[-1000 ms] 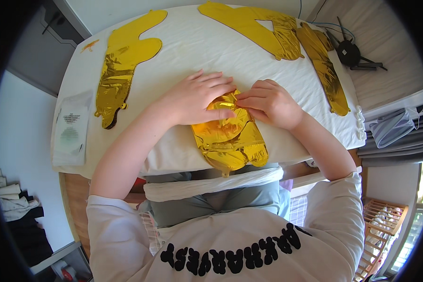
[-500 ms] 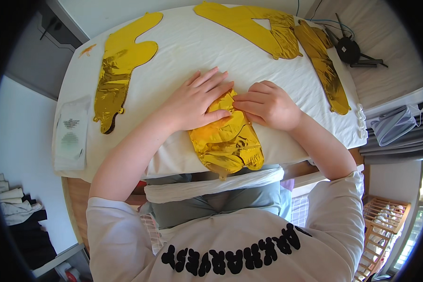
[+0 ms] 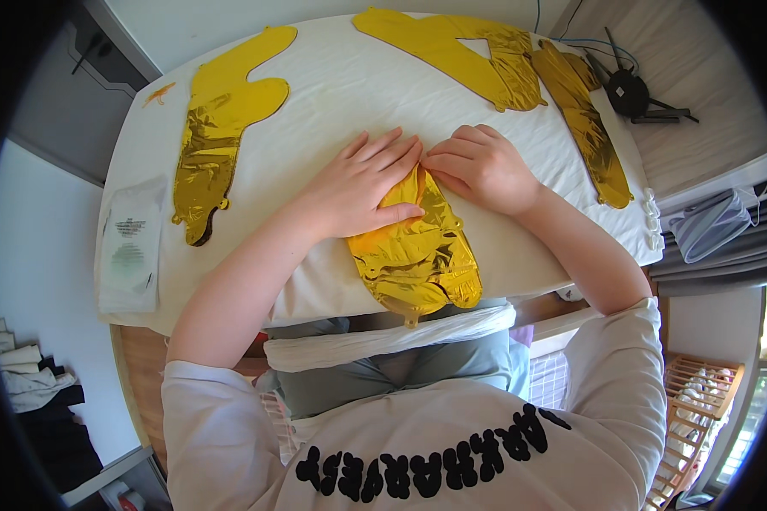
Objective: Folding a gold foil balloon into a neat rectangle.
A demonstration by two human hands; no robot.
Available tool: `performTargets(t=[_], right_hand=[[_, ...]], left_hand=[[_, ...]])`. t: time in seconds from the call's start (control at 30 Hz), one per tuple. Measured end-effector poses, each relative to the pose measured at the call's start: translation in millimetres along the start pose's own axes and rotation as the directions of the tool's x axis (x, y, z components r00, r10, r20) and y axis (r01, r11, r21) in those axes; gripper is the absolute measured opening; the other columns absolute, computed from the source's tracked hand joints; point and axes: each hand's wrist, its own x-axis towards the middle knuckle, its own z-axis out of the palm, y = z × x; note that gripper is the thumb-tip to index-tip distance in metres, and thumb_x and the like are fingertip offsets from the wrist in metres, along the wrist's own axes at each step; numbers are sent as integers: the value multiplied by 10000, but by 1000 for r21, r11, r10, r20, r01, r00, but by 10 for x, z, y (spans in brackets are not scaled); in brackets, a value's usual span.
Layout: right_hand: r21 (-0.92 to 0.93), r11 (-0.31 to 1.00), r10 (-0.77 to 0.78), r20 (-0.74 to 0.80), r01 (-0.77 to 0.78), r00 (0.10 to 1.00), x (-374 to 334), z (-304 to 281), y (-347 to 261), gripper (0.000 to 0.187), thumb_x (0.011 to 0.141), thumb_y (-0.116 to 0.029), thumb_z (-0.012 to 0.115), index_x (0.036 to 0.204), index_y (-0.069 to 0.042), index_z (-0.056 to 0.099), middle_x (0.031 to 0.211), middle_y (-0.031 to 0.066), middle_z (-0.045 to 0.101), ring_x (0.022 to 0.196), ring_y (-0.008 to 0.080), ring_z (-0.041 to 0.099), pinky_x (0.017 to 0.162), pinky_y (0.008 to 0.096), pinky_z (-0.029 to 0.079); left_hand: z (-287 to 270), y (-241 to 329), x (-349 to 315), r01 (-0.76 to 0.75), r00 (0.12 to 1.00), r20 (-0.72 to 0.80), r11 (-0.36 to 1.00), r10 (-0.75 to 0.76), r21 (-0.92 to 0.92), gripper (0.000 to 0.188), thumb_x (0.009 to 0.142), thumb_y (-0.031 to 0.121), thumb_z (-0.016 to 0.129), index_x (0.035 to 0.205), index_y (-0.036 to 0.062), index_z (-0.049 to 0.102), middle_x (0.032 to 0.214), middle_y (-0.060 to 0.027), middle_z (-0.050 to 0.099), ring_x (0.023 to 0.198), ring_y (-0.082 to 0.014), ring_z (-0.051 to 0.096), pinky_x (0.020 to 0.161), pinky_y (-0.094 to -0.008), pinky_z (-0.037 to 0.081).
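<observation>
A flat gold foil balloon (image 3: 418, 255) lies wrinkled and partly folded at the table's near edge, its rounded tabbed end just over that edge. My left hand (image 3: 349, 183) rests flat on its left side with fingers stretched out and thumb across the foil. At the balloon's far, narrow end, my right hand (image 3: 490, 170) has its fingertips pinched together on the foil, close to the left index fingertip. Further flat gold foil balloons lie around: a curved one (image 3: 209, 136) at left, one with a triangular hole (image 3: 426, 43) at the far side, and a long one (image 3: 584, 119) at right.
White cloth covers the table (image 3: 315, 102). A clear plastic packet (image 3: 130, 247) lies at its left edge, with a small orange item (image 3: 158, 95) farther back. Beyond the right edge stands a black device with antennas (image 3: 629, 92). A wooden rack (image 3: 694, 400) is at lower right.
My right hand has moved slightly up and left along the balloon to its far tip, closer to the left fingertips. The left hand has hardly moved.
</observation>
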Motion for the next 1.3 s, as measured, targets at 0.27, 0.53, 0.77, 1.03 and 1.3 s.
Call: performTargets(t=[0.27, 0.53, 0.77, 1.03, 1.3], right_hand=[[-170, 955, -225, 120, 243, 967, 102, -70, 108, 303, 775, -155, 719, 1068, -80, 735, 1054, 2, 702, 932, 187, 648, 838, 346, 527], [-146, 952, -242, 187, 270, 952, 175, -28, 174, 225, 795, -172, 683, 999, -75, 688, 986, 22, 665, 922, 201, 639, 830, 348, 518], [-123, 959, -232, 163, 254, 959, 167, -17, 174, 226, 805, -161, 668, 1014, -79, 686, 969, 17, 650, 935, 202, 643, 836, 348, 518], [-107, 962, -235, 153, 253, 960, 176, -11, 201, 227, 789, -175, 715, 996, -86, 693, 936, 14, 650, 931, 200, 647, 823, 344, 520], [17, 998, -56, 118, 55, 991, 116, -21, 107, 241, 803, -133, 781, 1035, -82, 737, 1047, 20, 710, 976, 241, 661, 861, 365, 539]], left_hand=[[0, -8, 5, 3, 1000, 21, 1000, -3, 11, 947, 1001, 722, 434, 1607, 3, 318, 1642, -186, 385, 1555, -319, 298, 1273, -520, 214], [-40, 2, 15, 21, 996, 83, 1000, -20, -6, 930, 1012, 675, 466, 1631, 12, 262, 1660, -205, 343, 1569, -328, 272, 1290, -507, 176], [-28, -9, 15, 17, 997, 79, 1000, -17, -4, 936, 1011, 679, 464, 1627, 3, 265, 1654, -209, 350, 1564, -334, 281, 1289, -508, 178], [-1, -18, 11, 12, 999, 36, 1000, -12, 8, 963, 1005, 728, 413, 1615, -5, 286, 1642, -192, 382, 1551, -314, 309, 1278, -510, 202], [-6, -16, 8, 15, 999, 49, 1000, -15, 6, 952, 1006, 728, 413, 1623, 15, 282, 1647, -189, 375, 1558, -314, 293, 1281, -511, 190]])
